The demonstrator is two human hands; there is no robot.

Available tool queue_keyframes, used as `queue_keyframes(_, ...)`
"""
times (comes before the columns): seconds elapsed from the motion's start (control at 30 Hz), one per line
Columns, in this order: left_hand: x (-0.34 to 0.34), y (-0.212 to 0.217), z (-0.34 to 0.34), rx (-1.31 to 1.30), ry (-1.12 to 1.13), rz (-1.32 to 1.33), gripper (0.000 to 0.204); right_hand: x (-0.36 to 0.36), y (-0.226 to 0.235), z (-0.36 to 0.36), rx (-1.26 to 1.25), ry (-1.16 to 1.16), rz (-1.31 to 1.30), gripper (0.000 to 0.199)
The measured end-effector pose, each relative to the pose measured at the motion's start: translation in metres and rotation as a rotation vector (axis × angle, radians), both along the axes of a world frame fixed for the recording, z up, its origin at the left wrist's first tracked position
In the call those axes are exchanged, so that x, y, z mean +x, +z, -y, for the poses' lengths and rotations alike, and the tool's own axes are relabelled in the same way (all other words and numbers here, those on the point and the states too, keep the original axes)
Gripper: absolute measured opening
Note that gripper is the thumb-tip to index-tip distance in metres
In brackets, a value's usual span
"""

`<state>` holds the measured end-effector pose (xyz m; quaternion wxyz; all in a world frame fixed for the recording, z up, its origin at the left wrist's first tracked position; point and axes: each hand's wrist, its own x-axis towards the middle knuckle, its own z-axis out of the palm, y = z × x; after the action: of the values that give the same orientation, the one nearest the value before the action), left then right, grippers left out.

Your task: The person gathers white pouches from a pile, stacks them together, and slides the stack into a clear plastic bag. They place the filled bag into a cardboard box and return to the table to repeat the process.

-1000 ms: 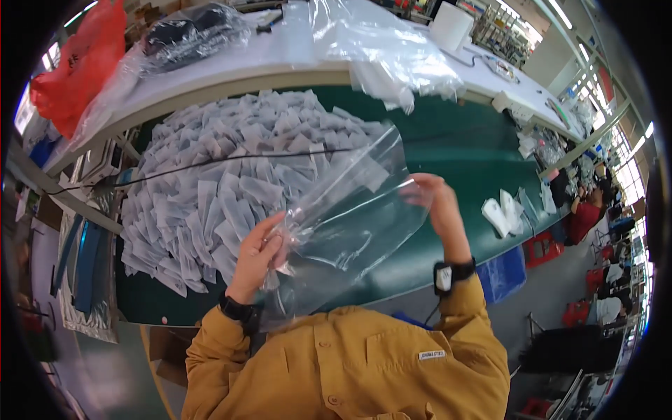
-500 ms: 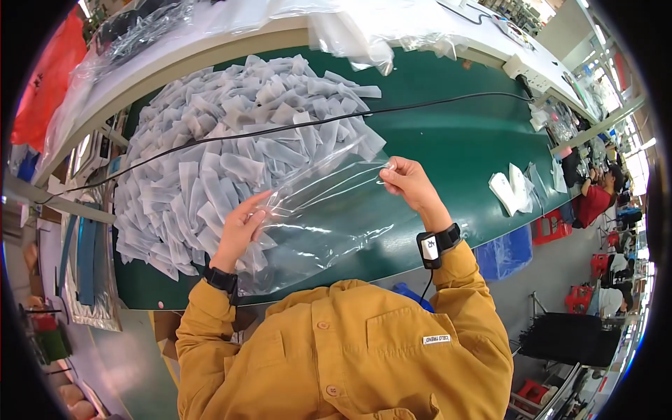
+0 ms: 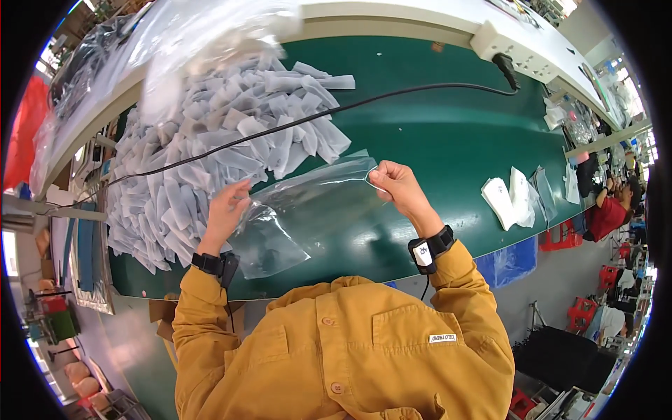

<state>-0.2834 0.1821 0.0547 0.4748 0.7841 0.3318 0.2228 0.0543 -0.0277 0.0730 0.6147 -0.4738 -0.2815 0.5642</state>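
Observation:
Stretched between my two hands is a clear plastic bag (image 3: 308, 217), held above the green tabletop near its front edge. My right hand (image 3: 400, 187) pinches its upper right corner between thumb and fingers. At the bag's left edge, my left hand (image 3: 227, 210) has its fingers closed on the film. Just beyond my left hand lies a large heap of small frosted pouches (image 3: 175, 168), pale grey, some with a darker content showing through. The bag looks flat, with nothing visible inside.
A black cable (image 3: 336, 110) crosses over the heap to a white power strip (image 3: 514, 52). Blurred clear plastic (image 3: 217, 49) hangs from the white shelf (image 3: 392, 15) over the heap. White packets (image 3: 507, 199) lie at right. A blue bin (image 3: 507, 259) stands beyond the table edge.
The plastic on the shelf has swept left, now overhanging the heap. Between my hands the bag is spread out smoother, its upper edge tauter. The whole view has shifted a little.

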Motion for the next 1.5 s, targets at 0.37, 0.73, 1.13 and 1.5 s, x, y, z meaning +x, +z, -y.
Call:
queue_keyframes(0.37,0.154,-0.01,0.145,0.183,-0.258,-0.012,0.033,0.013,-0.108,0.036,-0.243,-0.189,0.049,0.023)
queue_keyframes(0.73,0.217,-0.085,0.195,-0.103,-0.098,-0.059,0.021,0.003,-0.125,0.076,-0.064,-0.17,-0.084,0.024)
queue_keyframes(1.13,0.229,-0.071,0.195,-0.438,-0.12,0.001,0.01,0.027,-0.118,0.086,-0.166,-0.042,-0.202,0.026)
queue_keyframes(1.5,0.225,-0.072,0.187,-0.597,-0.002,0.115,0.007,0.044,-0.108,0.088,-0.168,0.003,-0.061,0.021)
